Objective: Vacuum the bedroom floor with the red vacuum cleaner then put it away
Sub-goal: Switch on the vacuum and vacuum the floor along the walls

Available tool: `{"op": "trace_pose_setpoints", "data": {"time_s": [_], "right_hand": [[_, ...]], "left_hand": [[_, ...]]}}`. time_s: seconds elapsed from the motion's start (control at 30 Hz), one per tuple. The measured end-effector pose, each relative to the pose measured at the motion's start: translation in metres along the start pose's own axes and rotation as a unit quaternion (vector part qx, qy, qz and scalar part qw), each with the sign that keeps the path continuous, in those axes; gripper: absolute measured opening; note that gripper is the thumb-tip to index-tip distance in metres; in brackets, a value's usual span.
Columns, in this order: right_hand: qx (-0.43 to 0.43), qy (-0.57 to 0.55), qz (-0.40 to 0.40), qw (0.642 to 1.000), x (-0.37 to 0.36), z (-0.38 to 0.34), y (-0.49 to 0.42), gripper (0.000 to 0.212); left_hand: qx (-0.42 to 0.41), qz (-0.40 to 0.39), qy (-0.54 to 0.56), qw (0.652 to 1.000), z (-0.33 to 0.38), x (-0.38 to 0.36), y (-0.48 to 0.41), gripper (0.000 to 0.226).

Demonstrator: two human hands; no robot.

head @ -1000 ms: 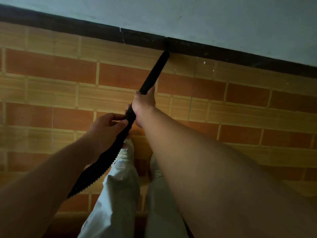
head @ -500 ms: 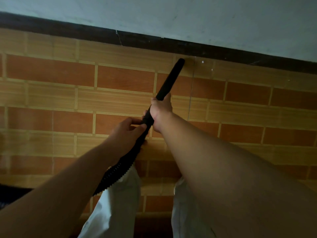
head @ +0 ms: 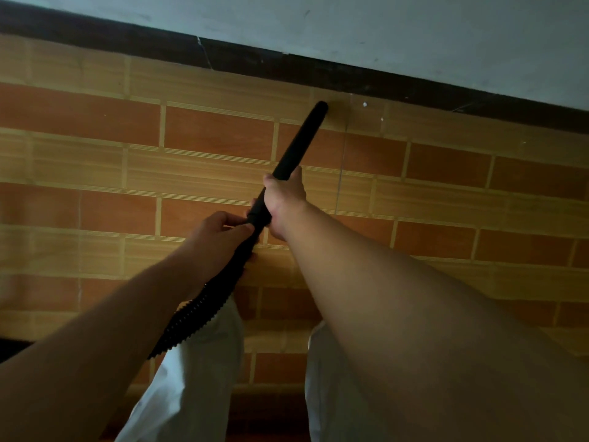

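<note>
Head view, looking down past two bare arms at the brick-pattern floor (head: 95,122). Clenching the right hand (head: 284,199) round the black wand (head: 301,140) of the vacuum, and pinching the same tube with the left hand (head: 220,239) and its fingers (head: 231,220) just behind, right at the start of the ribbed hose (head: 197,314). Trailing that hose back from the fingers, over the pale trousers (head: 197,378) and out of sight under the left forearm. Not seeing the red body of the cleaner anywhere, so not guessing at its spot.

Pointing the wand tip up and away from the fingers, stopping just short of the dark skirting board (head: 350,74) under the white wall (head: 414,27). Compared with a second ago: sliding the tip rightwards along that skirting and easing it off a touch, after poking it right against the edge. Carrying both hands the same way, keeping the same grips.

Reading that as working along the wall edge bit by bit, so still mid-vacuuming and nowhere near putting it away. Spotting a couple of white specks (head: 365,104) just beyond the tip and to the right of it, well ahead of the fingers, probably next in line. Worth keeping the tip low and tight to the skirting, to avoid skipping the edge.
</note>
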State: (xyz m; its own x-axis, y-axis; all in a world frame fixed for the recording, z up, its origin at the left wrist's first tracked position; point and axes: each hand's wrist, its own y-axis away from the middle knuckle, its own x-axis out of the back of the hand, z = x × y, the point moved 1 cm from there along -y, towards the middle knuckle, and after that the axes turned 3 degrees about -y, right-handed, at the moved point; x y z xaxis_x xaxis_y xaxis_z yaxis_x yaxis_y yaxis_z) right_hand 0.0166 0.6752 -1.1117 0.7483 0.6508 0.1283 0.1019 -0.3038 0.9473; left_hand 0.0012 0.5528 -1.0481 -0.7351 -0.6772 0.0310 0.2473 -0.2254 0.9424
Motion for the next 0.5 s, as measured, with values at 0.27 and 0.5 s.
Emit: {"op": "trace_pose_setpoints", "data": {"time_s": [0.27,0.5], "right_hand": [[-0.004,-0.014,0.008,1.000,0.039,-0.005,-0.007,0.037],[0.003,-0.013,0.036,0.999,0.068,-0.008,-0.019,0.042]], "left_hand": [[-0.006,0.012,-0.005,1.000,0.001,-0.029,-0.003,0.013],[-0.011,-0.019,-0.030,0.999,0.009,-0.051,-0.010,0.016]]}}
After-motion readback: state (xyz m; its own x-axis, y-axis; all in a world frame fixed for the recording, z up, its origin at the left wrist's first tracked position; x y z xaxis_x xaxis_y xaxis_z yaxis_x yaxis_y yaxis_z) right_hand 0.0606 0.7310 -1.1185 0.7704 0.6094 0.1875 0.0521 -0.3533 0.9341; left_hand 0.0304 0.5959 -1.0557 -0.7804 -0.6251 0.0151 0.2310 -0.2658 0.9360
